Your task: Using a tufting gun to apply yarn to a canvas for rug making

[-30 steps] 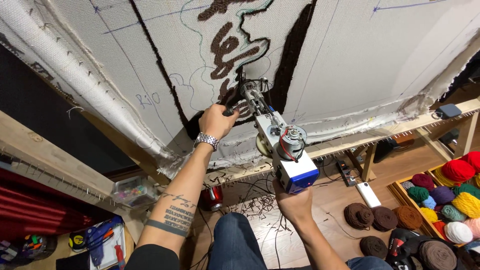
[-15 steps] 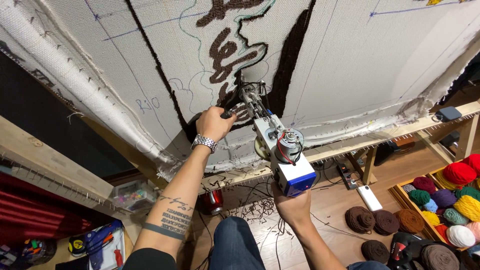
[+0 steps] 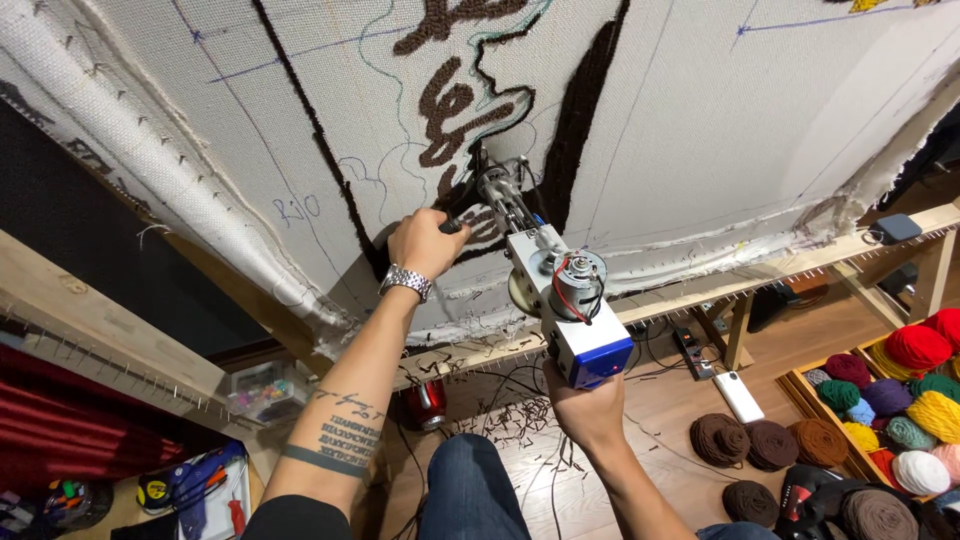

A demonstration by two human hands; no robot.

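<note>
I hold a tufting gun (image 3: 560, 300) with a white body, a blue base and an exposed motor against a white tufting cloth (image 3: 700, 130) stretched on a wooden frame. My left hand (image 3: 425, 243), with a metal watch at the wrist, grips the gun's front handle close to the cloth. My right hand (image 3: 588, 410) grips the rear handle under the blue base. The gun's needle end touches the cloth among dark brown tufted shapes (image 3: 455, 105), beside a thick brown stripe (image 3: 580, 115).
The wooden frame rail (image 3: 800, 268) runs below the cloth. Brown yarn balls (image 3: 750, 445) lie on the wood floor, and a tray of coloured yarn balls (image 3: 900, 400) stands at the right. A power strip (image 3: 692, 350), loose yarn scraps and a red can (image 3: 428, 402) lie below.
The gun and both hands have shifted slightly along the cloth near the brown shapes; both grips are unchanged.
</note>
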